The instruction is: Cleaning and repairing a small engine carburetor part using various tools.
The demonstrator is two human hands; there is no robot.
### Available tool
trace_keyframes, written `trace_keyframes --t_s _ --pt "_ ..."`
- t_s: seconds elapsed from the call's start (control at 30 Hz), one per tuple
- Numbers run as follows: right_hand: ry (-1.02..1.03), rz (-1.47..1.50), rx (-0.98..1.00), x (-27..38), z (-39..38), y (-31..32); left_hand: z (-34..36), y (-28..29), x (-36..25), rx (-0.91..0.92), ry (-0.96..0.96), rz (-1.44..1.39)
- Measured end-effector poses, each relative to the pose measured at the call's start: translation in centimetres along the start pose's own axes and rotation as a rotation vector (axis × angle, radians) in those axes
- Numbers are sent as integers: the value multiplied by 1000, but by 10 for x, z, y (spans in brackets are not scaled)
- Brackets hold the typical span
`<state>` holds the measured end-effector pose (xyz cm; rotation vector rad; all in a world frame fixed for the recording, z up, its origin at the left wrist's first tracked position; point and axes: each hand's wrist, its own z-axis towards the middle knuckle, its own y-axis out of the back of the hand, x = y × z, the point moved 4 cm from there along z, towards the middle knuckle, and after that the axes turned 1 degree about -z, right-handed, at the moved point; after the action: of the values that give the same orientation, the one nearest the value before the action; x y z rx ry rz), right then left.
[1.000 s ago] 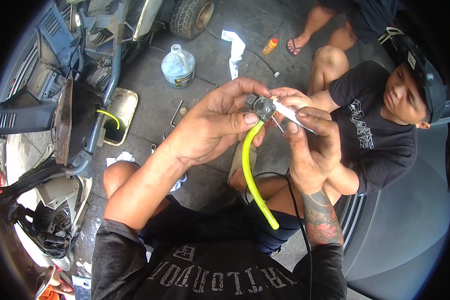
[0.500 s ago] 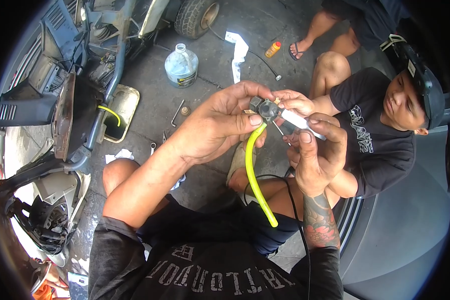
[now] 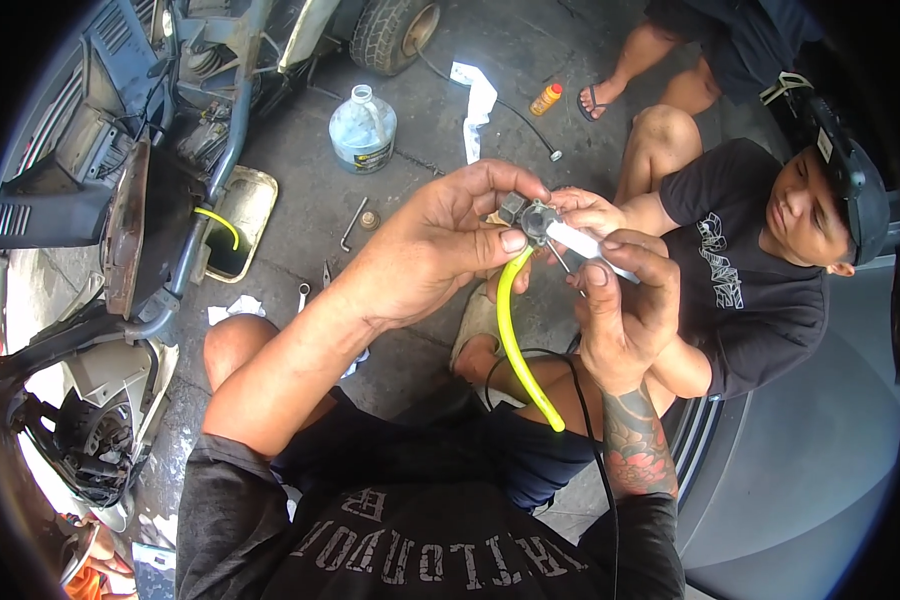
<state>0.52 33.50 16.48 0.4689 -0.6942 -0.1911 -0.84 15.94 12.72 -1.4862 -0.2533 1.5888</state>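
Note:
My left hand (image 3: 435,240) pinches a small dark fitting (image 3: 538,222) with a round face and a squarish end, raised in front of me. A bright yellow-green hose (image 3: 515,345) hangs from the fitting past my thumb, its lower end loose. Between the thumb and fingers of my right hand (image 3: 625,315) is a slim white strip (image 3: 574,241); its far end is against the fitting's round face. Just beyond, a co-worker's hand (image 3: 592,212) is close to the fitting, partly hidden. A thin metal rod (image 3: 560,258) shows below the strip; who holds it I cannot tell.
A co-worker in a cap (image 3: 855,170) sits close on the right. At left stands a stripped vehicle frame (image 3: 232,130) beside a drip tray (image 3: 260,200) with another yellow hose. A plastic jug (image 3: 363,135), hex key (image 3: 353,225), wrench (image 3: 305,293) and orange bottle (image 3: 547,98) are on the floor.
My right hand has moved left and slightly up, bringing the white strip onto the fitting's round face. The hose's loose end has swung a little right and up. My left hand keeps its grip.

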Motion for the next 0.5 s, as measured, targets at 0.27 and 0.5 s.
trace_keyframes --t_s 0.27,0.5 --pt "-42 27 -9 3 6 4 0 2 2 11 -18 44" --pt "-273 270 -57 6 13 11 0 2 1 21 -13 122"
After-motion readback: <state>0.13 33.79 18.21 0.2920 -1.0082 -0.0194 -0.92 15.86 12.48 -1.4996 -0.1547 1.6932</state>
